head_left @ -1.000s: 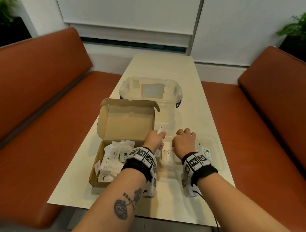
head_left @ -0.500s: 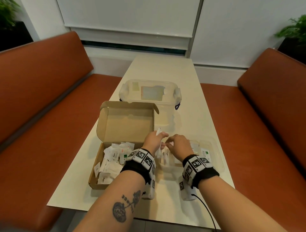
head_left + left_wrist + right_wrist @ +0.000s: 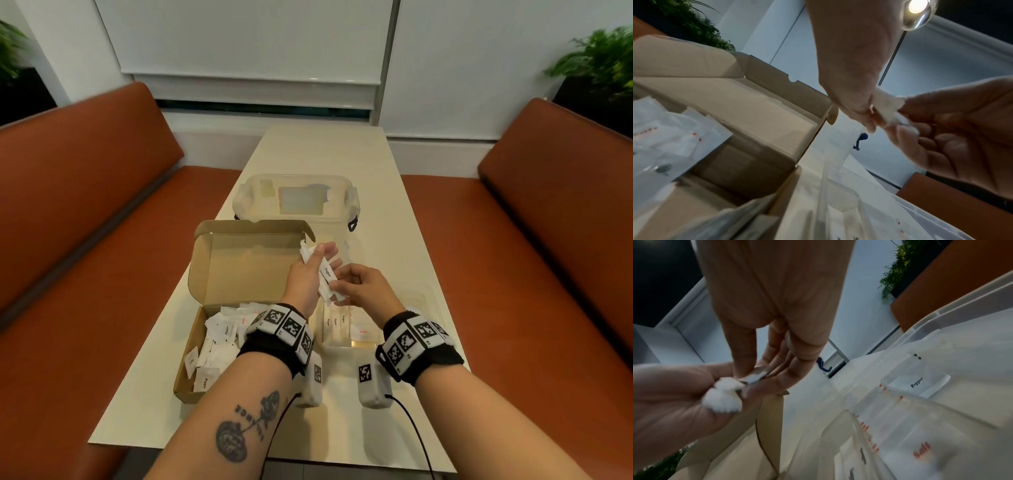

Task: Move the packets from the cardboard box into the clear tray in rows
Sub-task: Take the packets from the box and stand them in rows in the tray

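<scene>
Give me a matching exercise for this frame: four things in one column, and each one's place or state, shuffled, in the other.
Things:
1. sugar packets
2. cardboard box
3. clear tray
4. lidded tub

Places or states:
A. farthest up the table, behind the box
B. lid open, loose packets inside
C. held above the table by both hands
D. under the right hand, a few packets in rows

Pairs: 1-C, 2-B, 3-D, 4-A
</scene>
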The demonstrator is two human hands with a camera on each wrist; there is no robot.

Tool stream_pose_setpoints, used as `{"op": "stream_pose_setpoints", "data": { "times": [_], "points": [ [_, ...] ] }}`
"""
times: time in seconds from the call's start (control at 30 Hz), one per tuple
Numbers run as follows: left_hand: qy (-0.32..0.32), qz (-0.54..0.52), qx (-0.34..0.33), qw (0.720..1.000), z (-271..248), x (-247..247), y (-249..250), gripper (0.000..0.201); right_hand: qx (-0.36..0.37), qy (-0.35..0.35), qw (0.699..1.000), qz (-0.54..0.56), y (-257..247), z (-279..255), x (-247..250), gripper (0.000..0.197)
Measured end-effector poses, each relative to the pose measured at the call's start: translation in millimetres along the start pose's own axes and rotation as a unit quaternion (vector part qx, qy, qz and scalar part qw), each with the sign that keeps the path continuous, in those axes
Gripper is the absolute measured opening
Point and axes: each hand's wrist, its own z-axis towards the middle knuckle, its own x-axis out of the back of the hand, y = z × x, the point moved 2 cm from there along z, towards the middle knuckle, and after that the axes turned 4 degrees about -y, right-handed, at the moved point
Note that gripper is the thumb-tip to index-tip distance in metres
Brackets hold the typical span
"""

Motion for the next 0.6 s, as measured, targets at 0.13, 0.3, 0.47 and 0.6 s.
{"op": "stream_pose_setpoints", "data": {
  "times": [0.13, 0.3, 0.47, 0.6],
  "points": [
    [0.056, 0.031, -0.003, 0.998, 1, 1, -1, 0.025, 0.038, 0.096, 0.994, -0.035, -5, 1, 17, 0.011],
    [0.122, 0.188, 0.005, 0.974, 8, 8, -6, 0.016, 0.105, 0.210, 0.966, -0.105, -19, 1, 43, 0.007],
    [0.081, 0.198, 0.023, 0.977, 5, 2, -12, 0.017, 0.147, 0.214, 0.941, -0.219, -32, 3, 48, 0.006],
    [0.027, 0.192, 0.048, 0.980, 1, -6, -9, 0.030, 0.133, 0.175, 0.951, -0.216, -30, 2, 49, 0.008]
  ]
}}
